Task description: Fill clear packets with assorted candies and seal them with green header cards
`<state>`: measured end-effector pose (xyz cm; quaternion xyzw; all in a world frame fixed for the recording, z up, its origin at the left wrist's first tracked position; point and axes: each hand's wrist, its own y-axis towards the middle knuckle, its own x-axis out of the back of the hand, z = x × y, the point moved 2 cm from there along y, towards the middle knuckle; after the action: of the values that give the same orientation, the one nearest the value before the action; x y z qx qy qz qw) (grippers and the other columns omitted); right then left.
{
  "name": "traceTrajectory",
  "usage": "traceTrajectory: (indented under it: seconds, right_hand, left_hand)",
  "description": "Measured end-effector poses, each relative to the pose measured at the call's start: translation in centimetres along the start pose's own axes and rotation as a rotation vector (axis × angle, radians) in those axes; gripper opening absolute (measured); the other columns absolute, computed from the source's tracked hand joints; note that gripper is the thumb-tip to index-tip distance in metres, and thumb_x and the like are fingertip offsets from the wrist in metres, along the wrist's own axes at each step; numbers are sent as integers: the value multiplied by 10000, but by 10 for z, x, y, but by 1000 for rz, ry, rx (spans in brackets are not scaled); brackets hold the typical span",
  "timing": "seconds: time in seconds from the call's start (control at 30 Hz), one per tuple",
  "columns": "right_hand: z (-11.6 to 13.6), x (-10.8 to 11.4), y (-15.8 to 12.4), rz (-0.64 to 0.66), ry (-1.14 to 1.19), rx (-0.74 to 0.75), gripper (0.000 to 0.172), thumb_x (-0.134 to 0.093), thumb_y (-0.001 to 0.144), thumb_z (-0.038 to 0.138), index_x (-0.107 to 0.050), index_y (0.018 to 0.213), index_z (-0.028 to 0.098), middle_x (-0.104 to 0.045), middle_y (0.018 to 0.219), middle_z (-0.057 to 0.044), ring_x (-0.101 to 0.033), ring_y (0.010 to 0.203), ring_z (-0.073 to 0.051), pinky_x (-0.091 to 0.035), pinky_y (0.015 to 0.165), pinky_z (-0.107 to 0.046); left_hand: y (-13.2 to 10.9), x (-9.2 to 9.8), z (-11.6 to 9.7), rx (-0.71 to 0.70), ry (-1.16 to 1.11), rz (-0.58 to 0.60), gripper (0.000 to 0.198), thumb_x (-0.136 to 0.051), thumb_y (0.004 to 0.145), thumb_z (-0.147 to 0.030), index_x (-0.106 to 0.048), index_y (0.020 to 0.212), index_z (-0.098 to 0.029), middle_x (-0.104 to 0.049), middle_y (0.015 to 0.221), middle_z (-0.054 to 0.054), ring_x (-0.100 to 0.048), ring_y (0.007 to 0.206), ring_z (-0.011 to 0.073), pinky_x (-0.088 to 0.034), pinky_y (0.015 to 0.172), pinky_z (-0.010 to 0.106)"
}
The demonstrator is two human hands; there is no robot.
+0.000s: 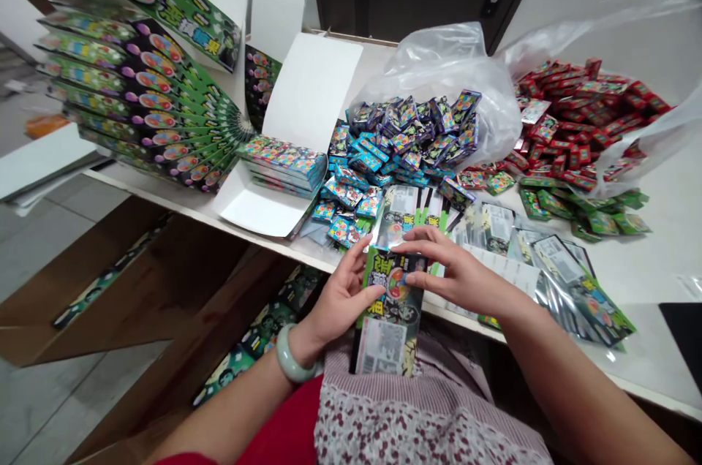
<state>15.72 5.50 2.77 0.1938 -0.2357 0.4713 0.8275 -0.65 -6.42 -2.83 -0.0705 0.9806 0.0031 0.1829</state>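
Note:
Between my two hands, above my lap at the table's edge, is a flat black and green printed packet (384, 337) with a colourful round picture and a white label panel. My left hand (343, 300) grips its left side, thumb across the front. At the top right edge, my right hand (453, 267) pinches the packet with thumb and fingers. Just beyond lie more flat printed packets (403, 205), partly covered by my fingers. Small blue boxes (345, 194) are heaped past my left hand, with purple boxes (411, 125) behind them.
Red boxes (581, 121) spill from a clear plastic bag (450, 55); green boxes (597, 213) lie in front. Clear-wrapped packets (581, 282) spread at right. An open white carton (268, 205) holds stacked packs. Fanned printed display cartons (164, 99) stand left; brown cardboard boxes (137, 304) sit below.

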Motion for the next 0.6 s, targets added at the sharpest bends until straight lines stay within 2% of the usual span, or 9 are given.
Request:
traceTrajectory:
  seconds: [0.07,0.13,0.2,0.27,0.33,0.43,0.53,0.6]
  right_hand:
    - [2,-2,-3,-127,-19,-14,343,-632,874,281,-609,1210,345,-469,1326,-72,-452,1279,-241,-419,1050,-460]
    - [1,-6,-10,-358,35,-37,380,-634,869,263,-567,1230,361,-475,1322,-66,-494,1228,-230,-490,958,-423]
    - [-3,-16,-18,-538,185,-78,410,-657,849,245,-525,1218,365,-544,1224,-50,-574,1103,-200,-545,827,-355]
    - [-6,-30,-23,-613,349,-122,385,-678,827,236,-524,1160,354,-603,1092,-20,-623,975,-170,-557,749,-306]
    - [-8,-42,-24,-644,450,-155,328,-672,830,233,-542,1111,338,-629,997,3,-639,886,-147,-555,731,-285]
    - [-6,-47,-21,-666,455,-159,279,-638,855,238,-565,1111,321,-632,920,13,-625,784,-121,-542,727,-275]
    - [-3,-39,-18,-545,396,-158,167,-609,879,266,-609,1046,279,-628,879,5,-597,710,-112,-519,667,-264]
    - [-1,-29,-15,-454,367,-154,87,-589,893,290,-639,951,249,-632,864,-10,-602,732,-127,-504,645,-269]
  left_hand:
    - [3,1,-4,-24,7,13,677,-662,847,-165,-348,1416,-353,-544,1361,42,-575,1188,177,-469,1008,301]
    - [6,3,-8,-52,19,-4,708,-649,859,-173,-303,1442,-378,-548,1360,39,-596,1158,178,-482,998,312]
    - [7,5,-12,-83,42,-11,716,-655,855,-175,-307,1445,-384,-562,1342,36,-608,1137,178,-492,985,307]
    - [8,6,-14,-98,62,18,672,-658,852,-167,-365,1418,-382,-580,1314,24,-608,1131,170,-490,982,288]
    - [9,6,-17,-96,71,63,626,-653,854,-152,-414,1383,-386,-595,1287,10,-608,1125,157,-488,976,268]
    - [9,7,-23,-85,88,91,592,-660,842,-135,-456,1337,-387,-611,1241,-3,-612,1097,143,-495,937,243]
    - [11,7,-29,-91,159,62,467,-661,844,-166,-530,1258,-338,-631,1172,7,-616,1057,147,-501,896,242]
    - [14,7,-34,-152,254,-28,234,-621,878,-216,-623,1107,-259,-645,1113,31,-604,1058,160,-482,921,265]
